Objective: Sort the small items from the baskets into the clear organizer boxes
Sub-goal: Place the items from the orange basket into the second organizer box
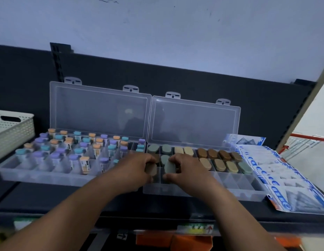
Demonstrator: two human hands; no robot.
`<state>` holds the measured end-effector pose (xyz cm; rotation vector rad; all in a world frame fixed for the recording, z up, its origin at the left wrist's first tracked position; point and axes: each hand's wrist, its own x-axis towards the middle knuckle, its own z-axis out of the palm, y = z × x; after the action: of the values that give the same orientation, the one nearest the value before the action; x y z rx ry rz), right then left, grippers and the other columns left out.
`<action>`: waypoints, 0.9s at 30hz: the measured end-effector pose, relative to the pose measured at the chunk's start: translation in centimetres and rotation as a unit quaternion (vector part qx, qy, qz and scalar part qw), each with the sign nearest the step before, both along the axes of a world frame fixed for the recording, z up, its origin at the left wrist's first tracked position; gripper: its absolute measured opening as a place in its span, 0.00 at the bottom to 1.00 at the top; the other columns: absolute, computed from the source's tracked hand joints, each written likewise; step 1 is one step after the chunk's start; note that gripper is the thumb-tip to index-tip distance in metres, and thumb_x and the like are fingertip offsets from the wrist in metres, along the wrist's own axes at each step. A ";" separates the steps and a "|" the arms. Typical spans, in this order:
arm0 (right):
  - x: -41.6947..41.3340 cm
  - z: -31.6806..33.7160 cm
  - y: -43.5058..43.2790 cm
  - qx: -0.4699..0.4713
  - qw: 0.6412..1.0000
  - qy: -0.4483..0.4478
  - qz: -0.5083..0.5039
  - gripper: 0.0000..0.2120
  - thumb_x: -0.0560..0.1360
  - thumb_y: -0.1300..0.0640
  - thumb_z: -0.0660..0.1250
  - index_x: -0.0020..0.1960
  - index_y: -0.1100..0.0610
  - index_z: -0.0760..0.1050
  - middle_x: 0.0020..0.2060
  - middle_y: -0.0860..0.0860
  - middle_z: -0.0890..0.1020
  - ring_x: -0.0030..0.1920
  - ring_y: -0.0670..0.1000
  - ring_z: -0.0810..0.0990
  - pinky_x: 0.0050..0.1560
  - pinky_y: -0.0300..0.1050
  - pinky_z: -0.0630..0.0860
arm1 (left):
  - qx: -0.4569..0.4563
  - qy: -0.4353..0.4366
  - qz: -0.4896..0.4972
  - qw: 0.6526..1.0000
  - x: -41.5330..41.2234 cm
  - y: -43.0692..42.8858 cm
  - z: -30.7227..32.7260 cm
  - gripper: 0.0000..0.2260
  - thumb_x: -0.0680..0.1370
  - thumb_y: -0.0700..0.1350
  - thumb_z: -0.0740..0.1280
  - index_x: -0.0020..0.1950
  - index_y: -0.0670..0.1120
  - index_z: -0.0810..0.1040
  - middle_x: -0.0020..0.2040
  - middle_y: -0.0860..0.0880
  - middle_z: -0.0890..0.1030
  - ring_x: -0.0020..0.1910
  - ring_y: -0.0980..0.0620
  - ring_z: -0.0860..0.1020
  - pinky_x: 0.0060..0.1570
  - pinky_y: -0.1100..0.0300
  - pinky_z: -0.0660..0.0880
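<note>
Since both lids stand propped back against the dark rear panel, the two clear boxes lie open to hands coming from the front, and both hands are low over the right organizer box. The left hand has its fingers curled round a tan oval piece, gripping it by its top at the box's left end, while the right hand pinches a grey-green oval piece just beside it, across a divider. Each piece is held on end, which seems chosen so that it drops into a narrow cell the way its neighbours stand; the back rows hold ovals grouped by shade, greens at the left, beiges next, browns further right. Front cells toward the right look unfilled, so I judge this box only partly sorted. The left organizer box is crowded with small capped bottles standing in their own cells, kept apart by kind. A white basket sits at the far left of the shelf, its contents hidden, and blue-and-white packets lie overlapped against the right box's end
</note>
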<state>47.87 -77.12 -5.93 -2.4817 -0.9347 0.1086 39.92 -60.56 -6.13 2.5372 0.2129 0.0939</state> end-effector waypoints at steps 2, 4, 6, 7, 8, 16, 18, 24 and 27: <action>0.1 -0.3 0.2 -0.005 1.000 0.009 0.004 0.22 0.70 0.48 0.73 0.61 0.53 0.74 0.55 0.49 0.76 0.52 0.48 0.75 0.54 0.42 0.74 | 0.028 -0.004 0.001 1.000 0.1 0.0 -0.2 0.24 0.69 0.47 0.73 0.64 0.56 0.75 0.61 0.55 0.77 0.57 0.55 0.75 0.59 0.59 0.73; 0.2 -0.4 0.4 -0.013 1.000 0.005 0.012 0.18 0.69 0.47 0.74 0.55 0.52 0.76 0.49 0.48 0.76 0.46 0.46 0.74 0.46 0.40 0.73 | 0.047 0.005 -0.001 0.999 0.2 -0.1 -0.2 0.24 0.68 0.49 0.73 0.64 0.58 0.75 0.60 0.55 0.77 0.58 0.53 0.75 0.59 0.56 0.74; 0.3 -0.5 0.5 -0.025 1.000 0.002 0.011 0.18 0.68 0.47 0.74 0.54 0.52 0.76 0.49 0.47 0.75 0.45 0.46 0.74 0.44 0.40 0.72 | 0.066 0.013 -0.009 0.998 0.4 -0.2 -0.2 0.25 0.66 0.52 0.71 0.63 0.59 0.75 0.58 0.54 0.78 0.58 0.51 0.75 0.58 0.54 0.75; 0.4 -0.5 0.5 -0.031 0.999 0.002 0.010 0.18 0.68 0.46 0.74 0.54 0.52 0.76 0.49 0.48 0.75 0.46 0.46 0.74 0.45 0.40 0.71 | 0.073 0.020 -0.012 0.997 0.5 -0.2 -0.1 0.25 0.65 0.53 0.70 0.63 0.59 0.75 0.58 0.53 0.78 0.58 0.50 0.75 0.57 0.52 0.75; 0.5 -0.5 0.5 -0.033 0.999 0.005 0.009 0.19 0.68 0.46 0.75 0.54 0.52 0.76 0.50 0.48 0.76 0.47 0.47 0.74 0.46 0.40 0.72 | 0.078 0.025 -0.014 0.997 0.5 -0.2 -0.1 0.26 0.65 0.53 0.70 0.63 0.59 0.74 0.58 0.53 0.78 0.58 0.50 0.75 0.57 0.52 0.75; 0.3 -0.1 0.4 -0.040 0.999 0.012 0.006 0.23 0.68 0.45 0.75 0.58 0.53 0.74 0.51 0.48 0.75 0.49 0.48 0.74 0.44 0.41 0.70 | 0.040 0.003 -0.002 0.999 0.4 0.0 -0.5 0.20 0.71 0.45 0.71 0.61 0.58 0.76 0.56 0.54 0.78 0.52 0.53 0.77 0.52 0.53 0.78; 0.1 0.1 0.3 -0.030 0.999 0.014 0.007 0.27 0.70 0.45 0.73 0.65 0.52 0.72 0.57 0.49 0.74 0.55 0.48 0.74 0.52 0.41 0.71 | 0.027 -0.012 -0.001 1.000 0.1 0.0 -0.4 0.16 0.71 0.47 0.71 0.58 0.58 0.77 0.54 0.56 0.79 0.50 0.56 0.78 0.51 0.54 0.78; -1.3 1.7 0.8 -0.023 0.994 -0.102 0.037 0.24 0.75 0.42 0.67 0.67 0.49 0.69 0.62 0.49 0.73 0.63 0.52 0.71 0.63 0.51 0.70 | 0.128 -0.112 0.041 0.985 -2.9 -0.5 0.9 0.21 0.74 0.49 0.68 0.67 0.51 0.72 0.62 0.50 0.74 0.63 0.49 0.71 0.62 0.55 0.67; -2.2 2.2 2.0 -0.034 0.983 -0.164 0.081 0.30 0.76 0.42 0.64 0.74 0.50 0.61 0.71 0.49 0.66 0.70 0.52 0.62 0.72 0.49 0.60 | 0.249 -0.112 0.090 0.958 -4.9 0.1 1.7 0.28 0.76 0.55 0.64 0.74 0.51 0.61 0.73 0.51 0.63 0.73 0.50 0.59 0.70 0.55 0.55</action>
<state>45.66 -75.10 -3.78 -2.5296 -1.2872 -0.2274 35.04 -60.50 -4.39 2.9689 0.3667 0.5677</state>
